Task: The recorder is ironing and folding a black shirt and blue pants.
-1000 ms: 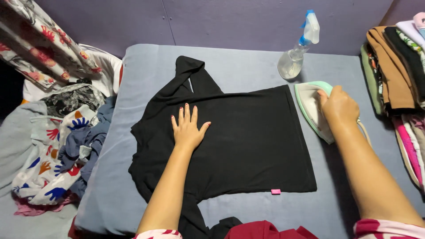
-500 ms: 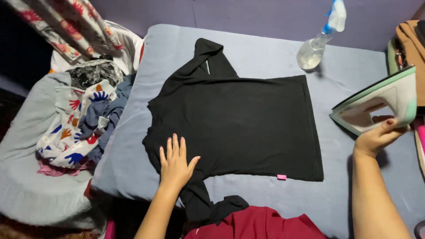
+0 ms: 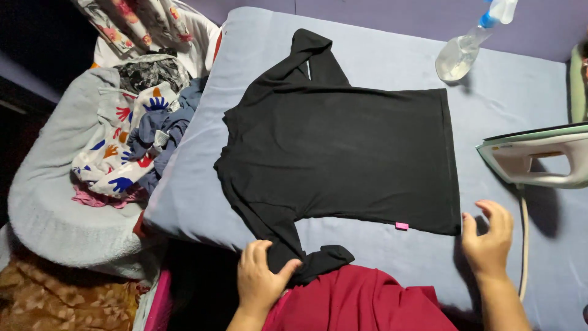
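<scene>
Under left hand (image 3: 260, 283) fingers: lower sleeve of black shirt (image 3: 343, 153), pinched between thumb and fingers; shirt spread flat on blue surface (image 3: 392, 55) beyond. Right hand (image 3: 488, 240) empty, fingers loosely curled, just beside hem corner. Iron (image 3: 536, 153) beyond right fingers; spray bottle (image 3: 468, 46) farther.

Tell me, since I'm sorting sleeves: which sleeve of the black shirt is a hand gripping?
The near sleeve, pinched by the left hand; the far sleeve lies untouched.

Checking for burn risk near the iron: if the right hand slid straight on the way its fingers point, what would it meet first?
Probably the right hand would meet the pale green and white clothes iron standing just beyond its fingertips, across bare blue-grey padded ironing surface; the gap's depth is unclear.
</scene>
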